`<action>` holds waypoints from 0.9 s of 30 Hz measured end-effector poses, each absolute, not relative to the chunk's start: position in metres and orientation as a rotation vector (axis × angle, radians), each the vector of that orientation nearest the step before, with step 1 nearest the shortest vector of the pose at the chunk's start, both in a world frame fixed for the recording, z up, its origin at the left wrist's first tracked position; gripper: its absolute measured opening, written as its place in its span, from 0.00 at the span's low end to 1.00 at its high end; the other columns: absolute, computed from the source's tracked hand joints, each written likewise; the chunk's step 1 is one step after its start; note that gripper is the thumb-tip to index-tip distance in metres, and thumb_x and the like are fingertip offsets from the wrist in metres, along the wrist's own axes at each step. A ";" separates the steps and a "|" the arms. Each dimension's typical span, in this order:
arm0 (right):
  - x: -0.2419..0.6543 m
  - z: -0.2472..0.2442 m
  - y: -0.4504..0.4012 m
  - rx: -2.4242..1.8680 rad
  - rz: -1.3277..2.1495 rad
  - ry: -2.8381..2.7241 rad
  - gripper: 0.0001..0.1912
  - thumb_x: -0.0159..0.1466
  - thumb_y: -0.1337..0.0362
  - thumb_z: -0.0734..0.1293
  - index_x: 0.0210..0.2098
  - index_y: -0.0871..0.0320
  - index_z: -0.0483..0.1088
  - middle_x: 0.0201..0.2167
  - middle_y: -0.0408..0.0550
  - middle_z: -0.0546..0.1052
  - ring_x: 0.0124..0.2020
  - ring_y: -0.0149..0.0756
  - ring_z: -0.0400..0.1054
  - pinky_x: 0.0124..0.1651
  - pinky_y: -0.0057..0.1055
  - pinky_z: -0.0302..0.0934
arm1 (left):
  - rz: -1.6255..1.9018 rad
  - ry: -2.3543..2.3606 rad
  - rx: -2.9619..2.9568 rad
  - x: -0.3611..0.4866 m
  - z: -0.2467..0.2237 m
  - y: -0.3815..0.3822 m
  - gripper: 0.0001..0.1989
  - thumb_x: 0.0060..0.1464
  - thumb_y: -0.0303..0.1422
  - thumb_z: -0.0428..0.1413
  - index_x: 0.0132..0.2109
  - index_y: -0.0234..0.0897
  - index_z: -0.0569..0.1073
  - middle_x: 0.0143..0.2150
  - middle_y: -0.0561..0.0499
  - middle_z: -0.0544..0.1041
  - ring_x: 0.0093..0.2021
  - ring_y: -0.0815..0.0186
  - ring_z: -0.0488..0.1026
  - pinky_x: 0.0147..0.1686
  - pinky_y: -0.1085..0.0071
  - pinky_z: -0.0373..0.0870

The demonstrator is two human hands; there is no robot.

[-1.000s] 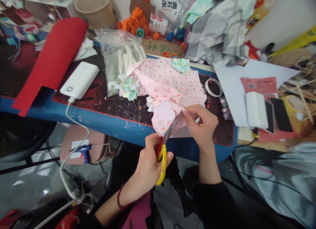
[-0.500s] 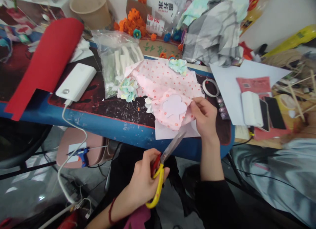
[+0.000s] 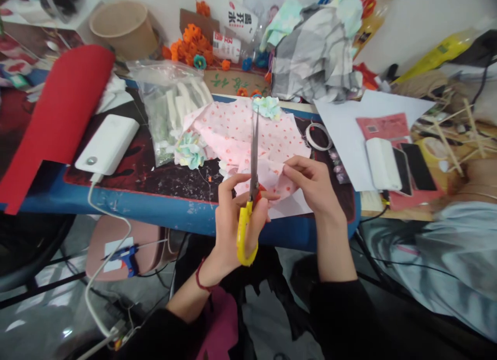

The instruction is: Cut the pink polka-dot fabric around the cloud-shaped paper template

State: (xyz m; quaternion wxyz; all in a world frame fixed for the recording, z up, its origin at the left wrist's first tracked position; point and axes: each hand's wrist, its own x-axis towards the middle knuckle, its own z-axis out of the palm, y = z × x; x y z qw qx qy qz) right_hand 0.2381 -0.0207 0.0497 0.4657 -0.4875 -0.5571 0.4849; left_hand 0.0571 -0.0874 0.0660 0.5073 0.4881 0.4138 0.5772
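My left hand (image 3: 229, 225) holds yellow-and-red scissors (image 3: 245, 233), their blades pointing up and away over the cloth. The pink dotted cloth (image 3: 248, 130) lies on the dark table mat. At its right near edge, my right hand (image 3: 316, 186) pinches the fabric between thumb and fingers. The pale flower-shaped paper on the cloth is mostly hidden behind my left hand and the scissors. Green-white fabric flowers rest at the cloth's far edge (image 3: 267, 107) and left edge (image 3: 191, 150). White paper (image 3: 291, 207) shows under the cloth.
A white power bank (image 3: 106, 145), red felt (image 3: 58, 106) and a plastic bag (image 3: 166, 106) lie to the left. At the right are a wire ring (image 3: 319, 136), white paper (image 3: 341, 143) and phones (image 3: 418, 166). Another person's arm (image 3: 479, 179) reaches in at the far right.
My left hand has moved up toward the cloth with the scissors, whose blades now point more upright over it. My right hand still pinches the cloth edge. The whole view has shifted slightly.
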 end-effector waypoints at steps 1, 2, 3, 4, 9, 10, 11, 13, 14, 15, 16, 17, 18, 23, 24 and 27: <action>0.239 0.050 -0.021 -1.185 1.200 -1.363 0.11 0.64 0.57 0.73 0.32 0.58 0.76 0.23 0.39 0.75 0.22 0.25 0.65 0.24 0.23 0.58 | 1.416 0.996 1.181 0.059 0.064 -0.083 0.18 0.66 0.36 0.57 0.57 0.39 0.60 0.36 0.52 0.82 0.23 0.73 0.74 0.24 0.76 0.72; 0.240 0.050 -0.021 -1.175 1.207 -1.358 0.10 0.64 0.57 0.73 0.31 0.57 0.76 0.23 0.39 0.75 0.22 0.25 0.65 0.24 0.22 0.58 | 1.437 1.003 1.185 0.061 0.062 -0.080 0.18 0.66 0.36 0.56 0.57 0.38 0.60 0.36 0.52 0.82 0.21 0.74 0.74 0.23 0.76 0.71; 0.240 0.050 -0.021 -1.173 1.217 -1.354 0.10 0.64 0.58 0.73 0.31 0.57 0.76 0.23 0.39 0.75 0.22 0.25 0.66 0.24 0.22 0.58 | 1.461 1.014 1.192 0.061 0.061 -0.078 0.18 0.66 0.36 0.56 0.58 0.38 0.60 0.36 0.52 0.82 0.21 0.74 0.74 0.23 0.76 0.72; 0.240 0.050 -0.021 -1.177 1.228 -1.350 0.10 0.64 0.58 0.73 0.31 0.57 0.76 0.23 0.39 0.75 0.22 0.25 0.66 0.24 0.23 0.58 | 1.479 1.028 1.205 0.062 0.059 -0.077 0.18 0.66 0.36 0.57 0.58 0.38 0.60 0.36 0.52 0.83 0.21 0.73 0.74 0.23 0.76 0.72; 0.240 0.054 -0.022 -1.198 1.282 -1.338 0.10 0.64 0.57 0.73 0.30 0.56 0.76 0.24 0.40 0.75 0.22 0.28 0.68 0.25 0.25 0.61 | 1.410 1.051 1.253 0.060 0.059 -0.074 0.23 0.65 0.37 0.58 0.62 0.41 0.61 0.43 0.47 0.84 0.29 0.68 0.80 0.28 0.72 0.77; 0.240 0.055 -0.022 -1.194 1.281 -1.340 0.10 0.64 0.57 0.73 0.30 0.56 0.76 0.24 0.40 0.75 0.23 0.28 0.68 0.25 0.25 0.61 | 1.391 1.066 1.254 0.059 0.059 -0.073 0.24 0.65 0.38 0.58 0.63 0.42 0.61 0.45 0.47 0.84 0.30 0.67 0.80 0.29 0.71 0.77; 0.239 0.056 -0.021 -1.188 1.282 -1.342 0.10 0.64 0.57 0.73 0.30 0.56 0.76 0.23 0.40 0.75 0.23 0.28 0.68 0.25 0.25 0.61 | 1.379 1.080 1.262 0.059 0.059 -0.073 0.25 0.64 0.39 0.59 0.64 0.42 0.61 0.45 0.47 0.84 0.31 0.66 0.81 0.30 0.70 0.77; 0.239 0.057 -0.021 -1.175 1.275 -1.345 0.09 0.64 0.58 0.73 0.30 0.55 0.76 0.23 0.40 0.75 0.23 0.28 0.68 0.25 0.25 0.61 | 1.369 1.099 1.281 0.059 0.059 -0.072 0.26 0.64 0.39 0.59 0.64 0.42 0.61 0.45 0.46 0.84 0.32 0.65 0.81 0.32 0.69 0.77; 0.239 0.057 -0.021 -1.169 1.275 -1.345 0.09 0.64 0.59 0.73 0.30 0.55 0.76 0.23 0.39 0.75 0.23 0.28 0.68 0.25 0.24 0.61 | 1.368 1.102 1.286 0.059 0.058 -0.072 0.26 0.64 0.39 0.60 0.64 0.42 0.61 0.45 0.46 0.84 0.33 0.64 0.81 0.33 0.68 0.77; 0.239 0.057 -0.020 -1.165 1.279 -1.343 0.09 0.64 0.59 0.73 0.30 0.55 0.77 0.23 0.39 0.75 0.23 0.27 0.68 0.25 0.24 0.61 | 1.365 1.103 1.288 0.059 0.058 -0.072 0.26 0.64 0.39 0.59 0.64 0.42 0.61 0.46 0.46 0.84 0.34 0.64 0.82 0.35 0.67 0.78; 0.239 0.057 -0.020 -1.162 1.283 -1.340 0.09 0.64 0.59 0.73 0.30 0.56 0.77 0.23 0.39 0.75 0.23 0.27 0.69 0.25 0.24 0.61 | 1.359 1.105 1.289 0.059 0.057 -0.071 0.26 0.64 0.40 0.59 0.64 0.43 0.61 0.46 0.46 0.84 0.35 0.64 0.82 0.36 0.66 0.78; 0.239 0.056 -0.020 -1.159 1.287 -1.337 0.08 0.64 0.59 0.73 0.30 0.56 0.77 0.23 0.39 0.75 0.22 0.27 0.69 0.25 0.24 0.61 | 1.355 1.110 1.291 0.059 0.057 -0.071 0.26 0.64 0.40 0.59 0.64 0.43 0.61 0.47 0.46 0.83 0.36 0.63 0.82 0.37 0.66 0.78; 0.239 0.056 -0.020 -1.158 1.292 -1.333 0.08 0.64 0.59 0.73 0.30 0.56 0.77 0.23 0.39 0.75 0.22 0.27 0.69 0.25 0.24 0.61 | 1.354 1.117 1.293 0.059 0.057 -0.071 0.26 0.64 0.40 0.59 0.64 0.42 0.61 0.47 0.46 0.83 0.36 0.63 0.82 0.37 0.66 0.78; 0.239 0.053 -0.020 -1.160 1.306 -1.304 0.09 0.64 0.59 0.73 0.31 0.57 0.77 0.22 0.39 0.74 0.22 0.26 0.67 0.24 0.23 0.58 | 1.338 1.148 1.302 0.059 0.059 -0.069 0.26 0.65 0.42 0.58 0.64 0.42 0.62 0.45 0.46 0.83 0.34 0.64 0.81 0.36 0.65 0.78; 0.239 0.052 -0.020 -1.160 1.307 -1.300 0.09 0.64 0.59 0.73 0.31 0.57 0.77 0.22 0.39 0.74 0.22 0.26 0.66 0.24 0.23 0.57 | 1.334 1.154 1.303 0.058 0.060 -0.069 0.26 0.64 0.42 0.58 0.64 0.42 0.62 0.44 0.47 0.84 0.34 0.64 0.81 0.37 0.65 0.78; 0.238 0.050 -0.019 -1.168 1.304 -1.283 0.09 0.63 0.59 0.74 0.31 0.57 0.78 0.22 0.39 0.73 0.22 0.25 0.64 0.23 0.23 0.55 | 1.319 1.182 1.311 0.058 0.063 -0.069 0.27 0.64 0.42 0.59 0.65 0.42 0.62 0.41 0.48 0.84 0.36 0.62 0.82 0.39 0.64 0.78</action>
